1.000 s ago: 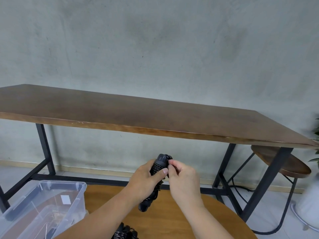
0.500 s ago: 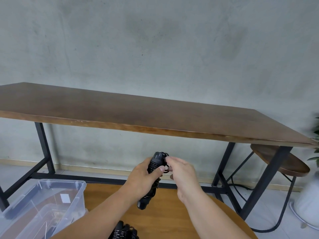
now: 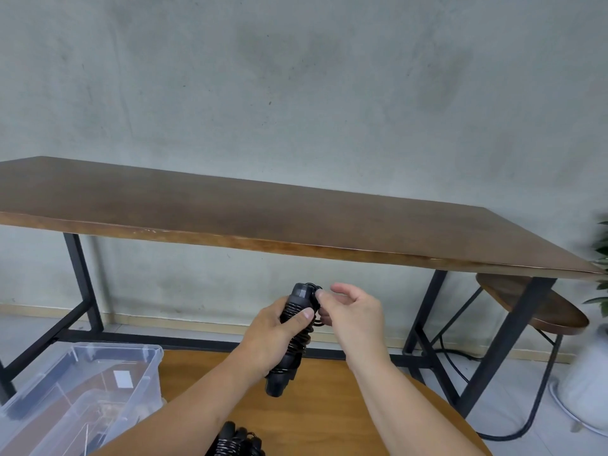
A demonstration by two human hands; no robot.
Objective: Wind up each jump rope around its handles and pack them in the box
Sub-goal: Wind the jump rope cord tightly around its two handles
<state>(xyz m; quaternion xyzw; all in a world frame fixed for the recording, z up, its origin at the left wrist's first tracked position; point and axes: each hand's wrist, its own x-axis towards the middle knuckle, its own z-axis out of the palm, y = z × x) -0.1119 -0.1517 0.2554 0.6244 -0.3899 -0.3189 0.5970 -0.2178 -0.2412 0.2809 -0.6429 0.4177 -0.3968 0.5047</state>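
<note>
A: Edges first. What's around the hands?

B: Round wooden worktop (image 3: 329,406) under them, its curved rim running off lower right. Clear plastic box (image 3: 98,383) sits at the worktop's left edge, open top, near the left forearm. Beyond, a long dark table (image 3: 263,218) with black metal legs; its front edge crosses above the hands. A stool (image 3: 539,304) is tucked under its right end. Grey wall behind.

A: Room to move?

B: Open air between the hands and the long table's underside. Bare worktop surface right of the box and below the hands.

A: Task thing?

B: Black jump rope (image 3: 294,337), cord coiled round its handles as one bundle. Held up in the air above the round worktop, touching nothing but the hands.

A: Axis, heading?

B: Long axis near upright, tilted: top end leans up and right toward the long table, bottom end points down and left toward the worktop.

A: Left hand?

B: Left hand (image 3: 273,337) wraps the bundle's middle, thumb laid across the coils in front. Firm grip.

A: Right?

B: Right hand (image 3: 352,314) is at the top end. Thumb and a fingertip pinch the cord loops there; the other fingers loosely curled and spread.

A: Anything else?

B: Another wound black jump rope bundle (image 3: 237,441) lies on the worktop at the bottom frame edge, partly cut off. A plant (image 3: 602,258) sits at the far right, blurred.
</note>
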